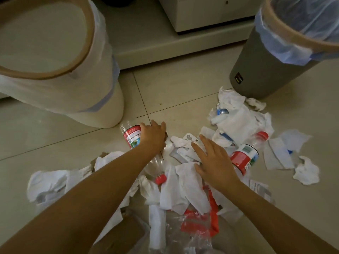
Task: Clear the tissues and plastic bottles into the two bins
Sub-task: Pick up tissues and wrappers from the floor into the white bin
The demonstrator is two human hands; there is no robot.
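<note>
Crumpled white tissues (185, 187) lie scattered over the tiled floor among plastic bottles. My left hand (153, 136) reaches forward and grips a clear bottle with a red label (130, 136) lying near the cream bin (102, 99). My right hand (213, 158) hovers with fingers spread over tissues and a flat white packet (185, 149), holding nothing. A second red-labelled bottle (244, 157) lies just right of that hand. A third bottle, red cap (161, 179) showing, lies under my left forearm. The grey bin (256, 70) with a blue liner stands at the back right.
More tissues (236, 118) pile in front of the grey bin, with a blue-capped bottle (222, 111) among them. A clear plastic bag with red print (199, 222) lies close to me. A raised step (165, 46) and a white cabinet (201, 13) stand behind the bins.
</note>
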